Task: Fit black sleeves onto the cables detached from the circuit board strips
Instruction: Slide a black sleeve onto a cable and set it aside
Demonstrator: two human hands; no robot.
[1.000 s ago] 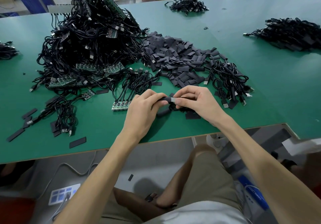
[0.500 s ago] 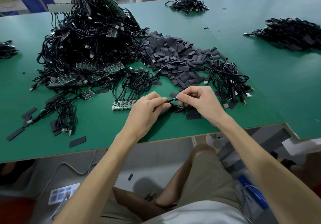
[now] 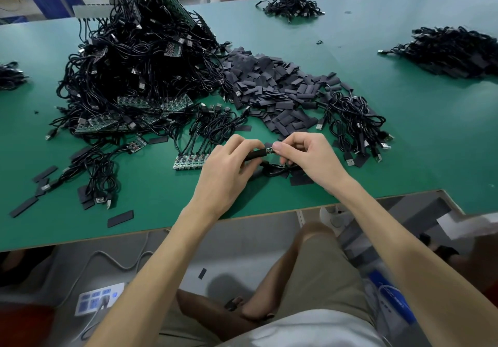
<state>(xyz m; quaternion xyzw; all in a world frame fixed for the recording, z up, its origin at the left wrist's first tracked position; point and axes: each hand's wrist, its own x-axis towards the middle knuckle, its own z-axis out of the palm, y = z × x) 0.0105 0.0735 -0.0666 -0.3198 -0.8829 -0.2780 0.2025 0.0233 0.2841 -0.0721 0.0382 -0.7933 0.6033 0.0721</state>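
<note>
A green table (image 3: pixel 404 144) fills the view, with a tall heap of cables (image 3: pixel 129 77) at far left and a spread of loose sleeves (image 3: pixel 272 91) to its right. At the near edge the two hands meet. The left hand (image 3: pixel 226 169) pinches one black sleeve (image 3: pixel 256 155), lying left to right. The right hand (image 3: pixel 312 158) pinches the cable end (image 3: pixel 270 150) at the sleeve's right mouth (touching, it seems), so the feed likely runs leftward.

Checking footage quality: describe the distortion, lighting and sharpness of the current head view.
Head view: wide-angle bending bows the green table at its edge; soft even light, faint shadow under the left hand; black sleeve sharp; far-right cable pile slightly smeared.
</note>
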